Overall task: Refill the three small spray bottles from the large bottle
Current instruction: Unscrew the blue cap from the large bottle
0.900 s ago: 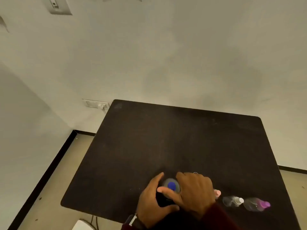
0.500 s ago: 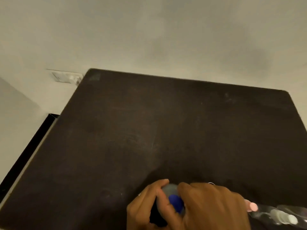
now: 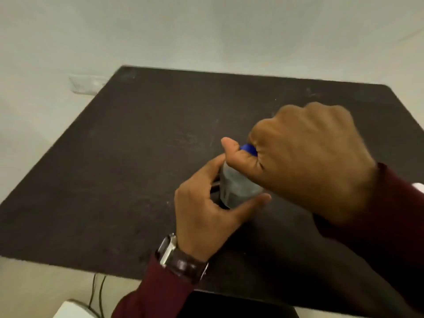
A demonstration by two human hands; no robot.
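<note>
Right now the large clear plastic bottle [image 3: 238, 187] stands at centre-right of the frame on the dark matte tabletop [image 3: 137, 168], its long axis about upright and tipped a little toward the upper right, so that its small blue screw cap [image 3: 249, 149] sits higher in the frame than its body. Both hands are already on it. The left hand [image 3: 206, 210], coming from the lower middle, wraps the body from the left, fingers curled round the far side and thumb pressed across the near side. The right hand [image 3: 307, 161], entering from the right edge, is closed over the neck, its thumb and curled fingers pinching the cap. It is the nearer hand to the cap, so unscrewing looks to be its job while the left steadies the body.

No brand, label or writing can be read on the bottle; the picture is blurred. A brown-strapped wristwatch [image 3: 179, 258] sits on the left wrist above a maroon sleeve [image 3: 156, 292]. The small spray bottles cannot be made out.
</note>
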